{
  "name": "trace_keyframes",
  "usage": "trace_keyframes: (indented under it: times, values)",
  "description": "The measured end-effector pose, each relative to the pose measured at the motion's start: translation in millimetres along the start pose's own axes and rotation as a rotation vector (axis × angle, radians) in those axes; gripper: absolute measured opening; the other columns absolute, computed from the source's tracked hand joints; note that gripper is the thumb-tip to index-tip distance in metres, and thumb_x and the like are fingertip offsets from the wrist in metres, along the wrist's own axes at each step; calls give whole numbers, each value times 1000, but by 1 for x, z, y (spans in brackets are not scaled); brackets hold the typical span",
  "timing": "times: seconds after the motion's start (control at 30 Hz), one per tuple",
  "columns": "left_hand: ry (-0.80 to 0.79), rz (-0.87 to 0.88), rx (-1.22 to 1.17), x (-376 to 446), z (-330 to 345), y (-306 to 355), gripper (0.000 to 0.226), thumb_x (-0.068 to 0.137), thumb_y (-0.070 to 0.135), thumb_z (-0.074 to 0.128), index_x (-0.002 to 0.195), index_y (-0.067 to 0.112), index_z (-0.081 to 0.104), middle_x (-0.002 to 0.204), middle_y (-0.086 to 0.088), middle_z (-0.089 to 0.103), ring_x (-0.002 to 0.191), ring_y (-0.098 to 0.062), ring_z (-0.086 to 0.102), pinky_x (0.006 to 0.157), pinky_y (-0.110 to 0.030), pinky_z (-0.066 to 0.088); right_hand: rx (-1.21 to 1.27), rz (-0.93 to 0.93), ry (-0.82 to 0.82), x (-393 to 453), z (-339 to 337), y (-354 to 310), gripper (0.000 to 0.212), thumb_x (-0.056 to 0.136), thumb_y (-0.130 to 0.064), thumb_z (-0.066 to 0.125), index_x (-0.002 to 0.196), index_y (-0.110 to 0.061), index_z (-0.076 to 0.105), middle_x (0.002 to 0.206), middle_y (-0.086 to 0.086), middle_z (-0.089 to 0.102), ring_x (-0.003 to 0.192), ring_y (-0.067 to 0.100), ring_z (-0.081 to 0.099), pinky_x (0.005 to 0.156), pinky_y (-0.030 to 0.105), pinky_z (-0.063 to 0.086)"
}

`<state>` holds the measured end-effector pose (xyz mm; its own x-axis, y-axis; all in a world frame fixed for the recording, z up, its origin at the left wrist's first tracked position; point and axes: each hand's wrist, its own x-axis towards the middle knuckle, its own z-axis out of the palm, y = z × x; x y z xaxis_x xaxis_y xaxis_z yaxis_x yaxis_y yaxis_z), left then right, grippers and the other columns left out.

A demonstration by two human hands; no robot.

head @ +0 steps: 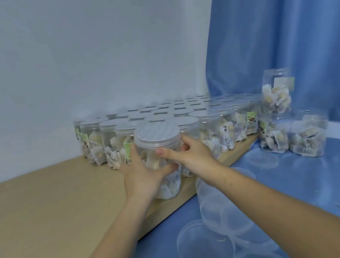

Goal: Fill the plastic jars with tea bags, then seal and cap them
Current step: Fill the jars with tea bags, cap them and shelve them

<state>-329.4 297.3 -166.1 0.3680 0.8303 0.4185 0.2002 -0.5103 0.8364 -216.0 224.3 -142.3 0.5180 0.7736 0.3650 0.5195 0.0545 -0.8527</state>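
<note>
Head view: As both hands closed round it at the centre of the frame, a capped jar [160, 152] stood upright at the near edge of the wooden board [44, 215], its long axis vertical.
Left hand: The left hand [140, 173] cupped the jar's lower left wall, fingers curled round it and thumb across the front.
Right hand: The right hand [193, 156] gripped the jar's right side, thumb pressed on the front just under the cap [157, 134], the fingers hidden behind the jar.
Position of the jar: It sat just in front of the block of capped jars [162, 116] at the middle of the frame, touching or nearly touching the front row; which, the blur did not allow to say.
Relation for the next move: The open slot appeared to lie straight ahead of the grip, so a short push away from the person would probably close ranks; both hands were equally near.
Still to do: Uncapped filled jars [295, 138] waited at right on the blue cloth [309, 196], one more stacked on top of them [278, 91], with loose clear lids [205, 246] at lower centre.
Hard to make out: The jar's base was masked by the left wrist; whether a seal lay under the cap could not be told.
</note>
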Motion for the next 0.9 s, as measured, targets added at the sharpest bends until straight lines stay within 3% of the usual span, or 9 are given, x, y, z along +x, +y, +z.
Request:
trace_keyframes:
  times: [0.07, 0.13, 0.2, 0.27, 0.47, 0.57, 0.67, 0.77, 0.9]
  values:
    - [50, 34, 16, 2, 4, -4, 115, 56, 49, 84, 147, 33, 15, 149, -7, 34, 134, -23, 37, 104, -41, 40, 28, 33, 2, 8, 3, 4, 38, 63, -60, 75, 88, -37, 59, 52, -22, 52, 53, -7, 50, 47, 8, 34]
    - [103, 73, 11, 3, 7, -6, 114, 62, 42, 83, 148, 34, 8, 144, -11, 40, 130, -27, 41, 101, -41, 42, 41, 47, 1, 16, 3, 7, 48, 66, -54, 77, 105, -31, 59, 58, -23, 56, 60, -10, 54, 56, 6, 41]
    - [165, 104, 13, -1, 9, -6, 105, 70, 27, 80, 148, 28, 10, 126, -13, 52, 110, -27, 55, 86, -33, 47, 20, 80, -6, 20, 1, 9, 80, 69, -44, 79, 136, -22, 42, 84, -14, 60, 90, 7, 62, 84, 26, 51]
    - [200, 101, 8, -7, 10, -4, 89, 76, 12, 73, 146, 19, 19, 113, -8, 55, 87, -19, 61, 74, -28, 45, 9, 106, -25, 18, -3, 11, 93, 72, -33, 79, 147, -20, 25, 100, -10, 62, 105, 16, 61, 97, 39, 47]
    - [169, 190, 25, -30, 37, 27, 37, 79, 3, 63, 112, 10, 47, 106, -6, 51, 78, -15, 55, 71, -26, 46, 124, 113, -2, -6, -30, 10, 67, 77, -19, 75, 135, -24, 42, 103, -7, 63, 94, 15, 64, 90, 39, 53]
    - [40, 240, 42, -33, 66, 64, 36, 78, 4, 62, 112, 8, 49, 111, -8, 51, 86, -17, 55, 71, -20, 39, 151, 88, 39, -19, -61, 2, 47, 79, -20, 72, 122, -23, 54, 99, -2, 66, 84, 15, 65, 85, 36, 54]
    - [-51, 275, 43, -36, 103, 107, 33, 79, 9, 61, 109, 5, 51, 111, -13, 54, 99, -27, 55, 79, -33, 43, 50, 67, 106, -32, -109, -1, 22, 81, -22, 67, 102, -27, 65, 95, -3, 69, 92, 14, 65, 89, 35, 52]
    - [-171, 318, 50, -41, 149, 150, 32, 80, 15, 63, 107, 6, 50, 111, -13, 54, 99, -28, 55, 75, -33, 43, 22, 107, 221, -45, -169, 5, 20, 82, -20, 64, 102, -24, 66, 102, 3, 69, 96, 17, 64, 88, 33, 51]
    - [-380, 440, 58, -49, 215, 200, 22, 81, 21, 64, 90, 14, 45, 100, -12, 57, 87, -27, 55, 66, -34, 41, -12, 176, 371, -63, -249, 24, 20, 84, -22, 62, 103, -18, 66, 92, 3, 68, 76, 14, 62, 67, 28, 52]
